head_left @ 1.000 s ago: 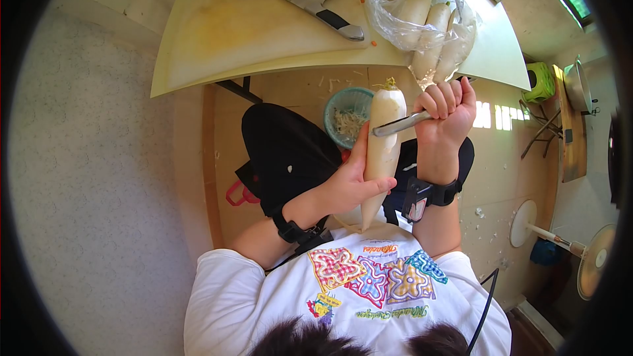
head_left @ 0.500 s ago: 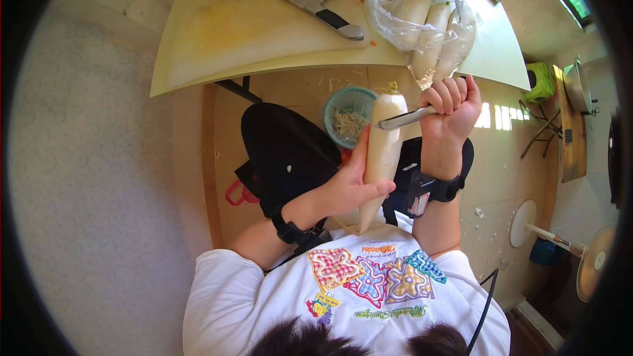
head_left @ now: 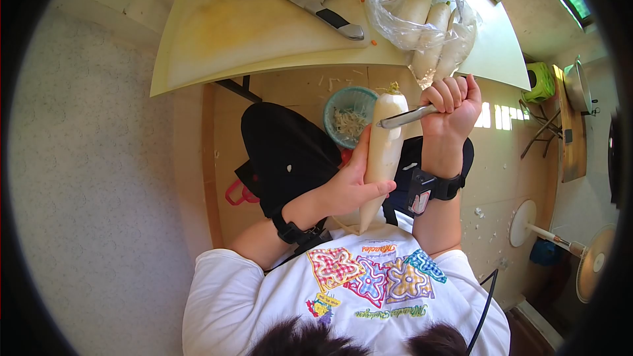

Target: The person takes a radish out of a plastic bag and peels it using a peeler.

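Note:
A long white radish [head_left: 384,151] stands nearly upright in front of my shirt, its leafy stub at the top and its thin tip against my clothes. Wrapped round its lower half is my left hand [head_left: 356,184]. My right hand [head_left: 451,107] is closed on the handle of a metal peeler [head_left: 407,117], whose head rests against the upper part of the radish. Below and behind the radish, between my knees, sits a blue-green basket [head_left: 331,133] with pale peelings [head_left: 349,122] in it.
On the table [head_left: 277,69] lie a cleaver [head_left: 306,0], a stained cutting board [head_left: 224,33] and a clear plastic bag [head_left: 395,20] of several radishes. Peel scraps dot the floor. To the right are a fan [head_left: 560,240] and a wooden folding table [head_left: 572,138].
The peeler head and my right hand have shifted very slightly to the right along the radish. My left hand keeps its hold, and the rest looks the same.

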A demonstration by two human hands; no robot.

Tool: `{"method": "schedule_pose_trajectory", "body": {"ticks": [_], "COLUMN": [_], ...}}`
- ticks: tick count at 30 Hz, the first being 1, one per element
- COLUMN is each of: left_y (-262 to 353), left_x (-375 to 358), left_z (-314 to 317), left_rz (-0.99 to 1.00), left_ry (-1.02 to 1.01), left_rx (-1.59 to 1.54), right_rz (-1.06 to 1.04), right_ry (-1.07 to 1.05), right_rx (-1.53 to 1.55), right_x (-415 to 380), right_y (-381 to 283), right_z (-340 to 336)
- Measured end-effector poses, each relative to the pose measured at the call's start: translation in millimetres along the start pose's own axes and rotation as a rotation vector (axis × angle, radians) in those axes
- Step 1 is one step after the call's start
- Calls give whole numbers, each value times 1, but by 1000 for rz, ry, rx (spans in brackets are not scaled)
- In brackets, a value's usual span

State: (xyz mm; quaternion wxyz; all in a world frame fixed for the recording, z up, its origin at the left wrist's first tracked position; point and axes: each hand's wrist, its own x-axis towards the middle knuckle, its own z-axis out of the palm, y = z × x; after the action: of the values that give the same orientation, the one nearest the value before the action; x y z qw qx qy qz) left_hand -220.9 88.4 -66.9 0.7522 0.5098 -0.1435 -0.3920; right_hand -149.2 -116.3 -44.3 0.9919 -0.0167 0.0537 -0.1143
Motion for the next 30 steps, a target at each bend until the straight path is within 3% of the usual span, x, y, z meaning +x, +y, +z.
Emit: {"method": "schedule_pose_trajectory", "body": {"ticks": [3,6,8,11,23,27,30], "left_y": [-2,-3,-13,-3,-11,-16,2], "left_x": [0,-4,-8,-9,-6,-5,-6], "left_z": [-1,0,4,9,-8,-17,-15], "left_rz": [30,-112,76,97,12,79,-13], "left_ry": [3,-42,-57,-152,-32,-18,26], "left_rx": [29,1,280,220,203,296,37], "right_rz": [0,-44,-143,-178,-206,-174,-176], "right_ry": [7,9,45,55,-54,-74,-18], "right_rx": [16,4,-95,-47,-59,-29,-11], "right_x": [0,6,11,16,9,8,5], "right_y": [-1,-8,-13,-24,-42,-41,-36], "right_z": [-1,-1,3,-3,8,5,12]}}
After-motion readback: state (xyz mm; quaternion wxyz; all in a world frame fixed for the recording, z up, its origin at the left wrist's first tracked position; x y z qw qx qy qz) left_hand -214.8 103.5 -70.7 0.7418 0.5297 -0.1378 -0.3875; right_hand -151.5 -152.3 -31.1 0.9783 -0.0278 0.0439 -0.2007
